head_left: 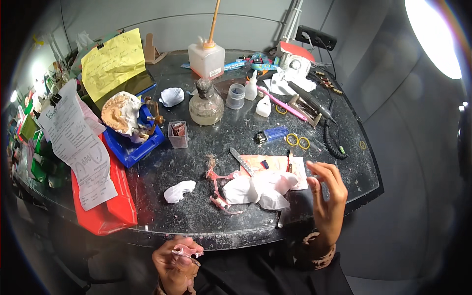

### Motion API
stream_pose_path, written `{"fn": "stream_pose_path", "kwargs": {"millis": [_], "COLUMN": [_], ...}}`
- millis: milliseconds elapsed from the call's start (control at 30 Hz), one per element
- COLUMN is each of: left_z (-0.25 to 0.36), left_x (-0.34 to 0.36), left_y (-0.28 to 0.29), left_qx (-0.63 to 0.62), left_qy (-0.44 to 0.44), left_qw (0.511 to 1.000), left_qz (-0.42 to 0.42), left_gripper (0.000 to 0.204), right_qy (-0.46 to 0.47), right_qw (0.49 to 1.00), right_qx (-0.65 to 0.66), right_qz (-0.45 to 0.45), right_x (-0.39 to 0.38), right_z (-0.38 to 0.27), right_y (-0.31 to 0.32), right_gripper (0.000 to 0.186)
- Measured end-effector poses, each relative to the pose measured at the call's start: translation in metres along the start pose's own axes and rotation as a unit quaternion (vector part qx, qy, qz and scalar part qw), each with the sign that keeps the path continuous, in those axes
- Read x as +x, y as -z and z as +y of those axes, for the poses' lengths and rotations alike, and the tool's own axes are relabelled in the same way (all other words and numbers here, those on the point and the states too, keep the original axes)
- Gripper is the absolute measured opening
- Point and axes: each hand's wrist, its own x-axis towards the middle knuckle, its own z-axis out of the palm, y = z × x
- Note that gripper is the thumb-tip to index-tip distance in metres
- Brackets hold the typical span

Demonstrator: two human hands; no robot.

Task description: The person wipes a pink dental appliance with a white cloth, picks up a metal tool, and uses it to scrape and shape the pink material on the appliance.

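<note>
My left hand [174, 265] grips a small irregular pink piece [184, 250] below the desk's front edge. My right hand [327, 196] is raised with fingers apart and slightly curled, just right of a crumpled white tissue [260, 189]. The tissue lies over an orange-and-white pad [298, 167], along with a small knife [240, 158] and a brown-handled tool [290, 161]. Thin pink scraps [219, 201] lie left of the tissue, and a white crumpled lump [179, 191] sits further left.
The dark desk [147, 216] holds a blue tray [132, 152] with a dental model [120, 115], a red tray [108, 219], papers [91, 172], a glass burner [206, 110], small bottles [263, 108], a lighter [272, 134], and a corded handpiece [309, 101]. A lamp [432, 29] is at upper right.
</note>
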Motion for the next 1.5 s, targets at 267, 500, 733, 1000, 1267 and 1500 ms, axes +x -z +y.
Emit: {"fn": "stream_pose_path", "kwargs": {"millis": [267,500,733,1000,1267,1500], "left_z": [0.004,0.003,0.0,-0.001,0.002,0.001], "left_x": [-0.002,-0.001,0.003,0.003,0.009,0.012], "left_y": [0.001,-0.005,-0.002,-0.004,-0.005,-0.005], "left_qx": [-0.063,-0.071,-0.126,-0.122,-0.077,-0.063], "left_qy": [0.055,0.071,0.081,0.042,-0.003,-0.019], "left_qw": [0.996,0.995,0.988,0.987,0.991,0.989], "left_qz": [-0.018,-0.016,-0.045,-0.097,-0.112,-0.13], "left_gripper": [0.04,0.04,0.028,0.015,0.015,0.017], "right_qy": [0.146,0.144,0.141,0.095,-0.031,-0.037], "right_qw": [0.971,0.97,0.972,0.974,0.972,0.973], "right_qx": [-0.015,0.115,-0.188,-0.107,-0.083,-0.086], "right_qz": [-0.189,-0.161,0.001,-0.176,-0.217,-0.21], "right_x": [0.007,0.009,0.036,0.002,0.009,0.006], "right_z": [-0.001,0.001,-0.009,-0.024,-0.037,-0.033], "right_y": [0.003,-0.004,0.0,-0.059,-0.057,-0.057], "right_gripper": [0.044,0.033,0.026,0.013,0.008,0.01]}}
